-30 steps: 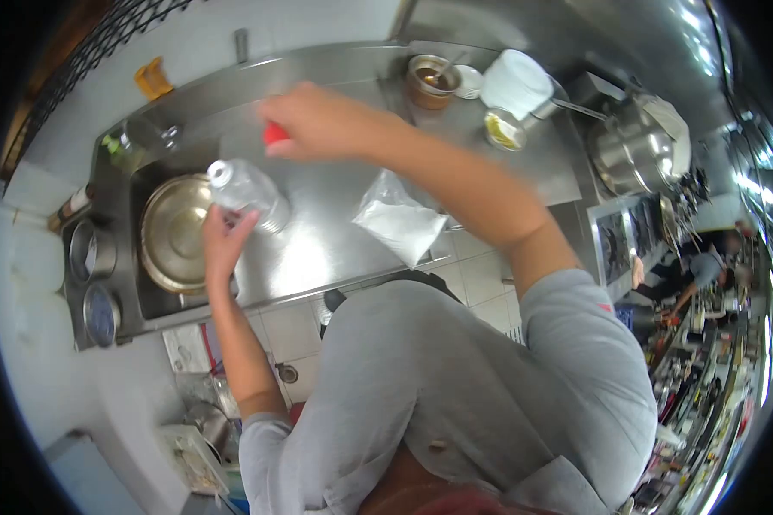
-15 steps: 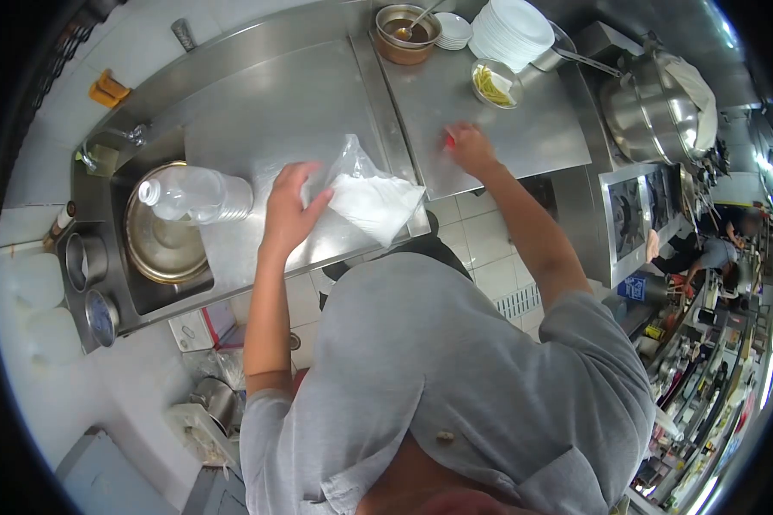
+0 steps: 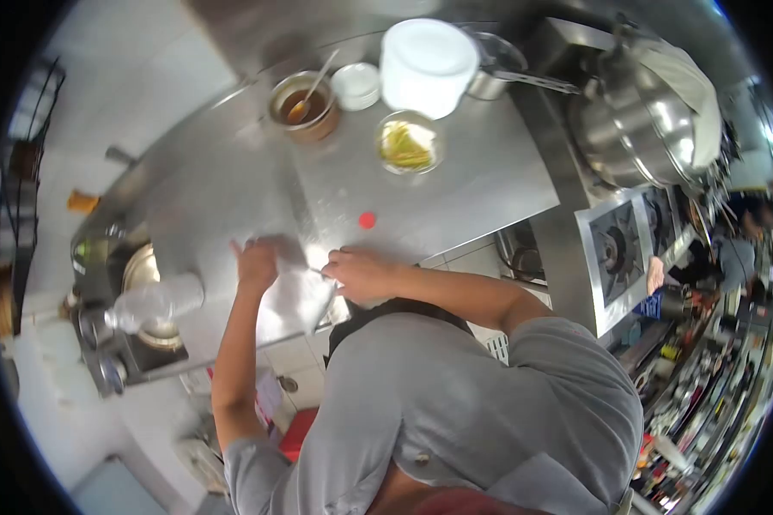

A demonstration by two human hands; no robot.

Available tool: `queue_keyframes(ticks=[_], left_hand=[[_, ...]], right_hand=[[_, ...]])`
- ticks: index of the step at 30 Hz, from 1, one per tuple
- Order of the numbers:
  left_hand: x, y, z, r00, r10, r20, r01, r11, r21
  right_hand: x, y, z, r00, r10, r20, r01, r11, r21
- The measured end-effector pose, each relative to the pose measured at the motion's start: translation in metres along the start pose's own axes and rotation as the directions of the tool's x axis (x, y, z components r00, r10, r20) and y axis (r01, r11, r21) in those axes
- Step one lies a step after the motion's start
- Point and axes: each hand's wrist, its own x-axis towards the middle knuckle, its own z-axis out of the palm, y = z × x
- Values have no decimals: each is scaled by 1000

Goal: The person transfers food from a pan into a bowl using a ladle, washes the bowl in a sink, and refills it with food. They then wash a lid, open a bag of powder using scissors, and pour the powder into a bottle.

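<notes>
A clear plastic bag with white contents (image 3: 294,299) lies at the front edge of the steel counter, blurred by motion. My left hand (image 3: 256,264) is at the bag's upper left, with one finger sticking out and the others curled on the plastic. At its right side, the fingers of my right hand (image 3: 358,273) pinch the bag's edge. A red bottle cap (image 3: 367,221) rests on the counter just beyond my right hand. To the left, an uncapped clear plastic bottle (image 3: 159,300) stands by the sink.
A bowl of brown sauce with a spoon (image 3: 305,107), small white dishes (image 3: 356,86), stacked white plates (image 3: 429,64) and a bowl of green-yellow strips (image 3: 406,144) stand at the back. A large steel pot (image 3: 636,120) and stove (image 3: 618,249) are right; other people work beyond.
My right hand has let go of the red cap, leaving it on the counter, and come left to the bag. My left hand has closed on the bag. The camera view has shifted.
</notes>
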Motion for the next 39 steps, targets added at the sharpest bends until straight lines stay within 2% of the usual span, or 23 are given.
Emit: queue_keyframes(ticks=[2,4,5,6,7,8,9,10,11,12,13,14,16,18,19,20,23,24,26,29,32,39], left_hand=[[-11,-4,-5,1000,-13,-28,13,1000,-15],[-21,-4,-3,989,-10,-148,5,999,-34],[-24,0,-3,976,-23,-216,12,999,-53],[-29,2,-5,949,11,-314,-18,1000,-20],[-36,9,-13,945,-8,-327,-23,996,-92],[-44,19,-27,941,-27,-338,-28,987,-158],[-51,28,-36,938,-43,-343,-36,975,-220],[-53,37,-35,940,-45,-338,-64,950,-304],[-57,46,-31,943,-47,-329,-89,918,-386],[-63,64,-31,933,-39,-359,-104,924,-369],[-64,77,-25,953,-36,-301,-96,906,-411],[-66,91,-17,950,-26,-311,-106,910,-401],[-68,115,-4,947,-26,-319,-108,912,-396],[-71,132,3,949,-29,-315,-99,919,-382],[-75,139,4,944,-59,-325,-92,897,-431],[-79,147,-2,944,-102,-314,-58,884,-464],[-98,155,-11,921,-267,-283,65,822,-565],[-105,155,-11,907,-326,-268,109,794,-598],[-119,156,-13,884,-401,-242,155,738,-657],[-137,161,-15,851,-466,-242,176,687,-706],[-155,168,-16,820,-525,-227,209,645,-735],[-170,176,-16,798,-560,-224,207,604,-769]], right_hand=[[-24,3,-31,991,20,-136,3,986,164],[-56,20,-90,952,160,-260,-134,984,115],[-72,26,-129,889,388,-243,-342,916,211],[-88,37,-162,779,594,-202,-525,793,309],[-105,81,-168,708,501,-498,-342,860,379],[-112,93,-212,605,662,-443,-500,748,437],[-119,120,-249,632,467,-618,-676,723,-145],[-119,135,-288,640,481,-599,-672,728,-133],[-116,155,-311,613,391,-687,-625,771,-118],[-107,171,-338,597,489,-636,-688,719,-92],[-98,197,-357,580,461,-672,-700,704,-121],[-88,224,-377,564,431,-704,-712,687,-149],[-57,288,-406,553,510,-659,-756,639,-140],[-30,351,-405,641,605,-473,-731,670,-133],[-16,368,-400,679,632,-373,-713,688,-134],[-7,372,-392,782,560,-273,-620,661,-422],[10,402,-367,841,463,-281,-539,767,-349],[15,405,-364,798,486,-357,-593,738,-320],[8,365,-364,690,528,-495,-693,679,-242],[7,342,-365,790,471,-393,-614,608,-504],[10,351,-350,791,397,-466,-606,615,-505],[-7,351,-347,647,577,-498,-762,483,-431]])
